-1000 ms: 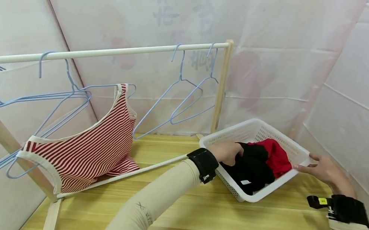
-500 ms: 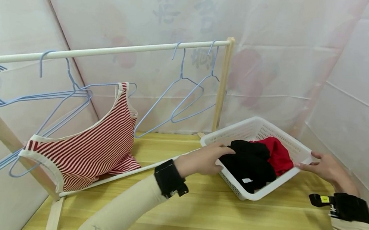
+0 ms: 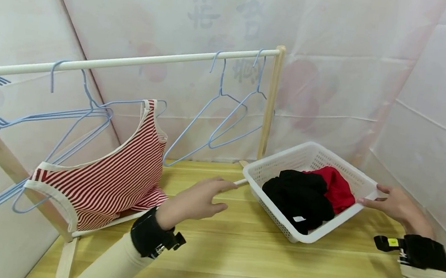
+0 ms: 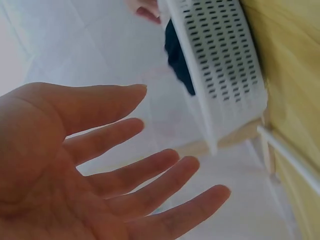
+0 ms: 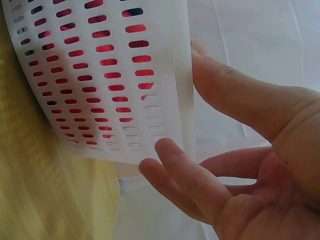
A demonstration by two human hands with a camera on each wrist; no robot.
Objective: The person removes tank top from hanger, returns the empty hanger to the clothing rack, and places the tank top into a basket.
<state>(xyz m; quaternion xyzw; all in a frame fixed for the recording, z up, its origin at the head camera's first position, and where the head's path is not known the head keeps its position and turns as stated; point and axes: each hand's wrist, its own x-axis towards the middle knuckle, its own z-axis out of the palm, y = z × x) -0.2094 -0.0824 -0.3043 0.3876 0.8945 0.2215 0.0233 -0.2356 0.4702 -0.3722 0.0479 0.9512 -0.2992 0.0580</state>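
Observation:
My left hand (image 3: pixel 196 199) is above the table, left of the white plastic basket (image 3: pixel 276 218). Its fingers are spread and hold nothing, as the left wrist view also shows of the hand (image 4: pixel 100 165). At the basket's right corner my right hand (image 3: pixel 399 207) grips the rim. The right wrist view has the thumb on the rim and fingertips by the perforated wall (image 5: pixel 95 80). Inside the basket lie a bunched black garment (image 3: pixel 298 197) with a small white tag and a red garment (image 3: pixel 334 187) behind it.
A clothes rack with a white rail (image 3: pixel 145 60) stands at the left and back. A red-and-white striped top (image 3: pixel 117 173) hangs on a blue hanger. Two bare hangers (image 3: pixel 220 94) hang near the right post (image 3: pixel 270 103); several more cluster at far left.
My left hand has come out of the basket, off the black garment, and moved left over the table with nothing in it. The right hand stays at the basket's corner.

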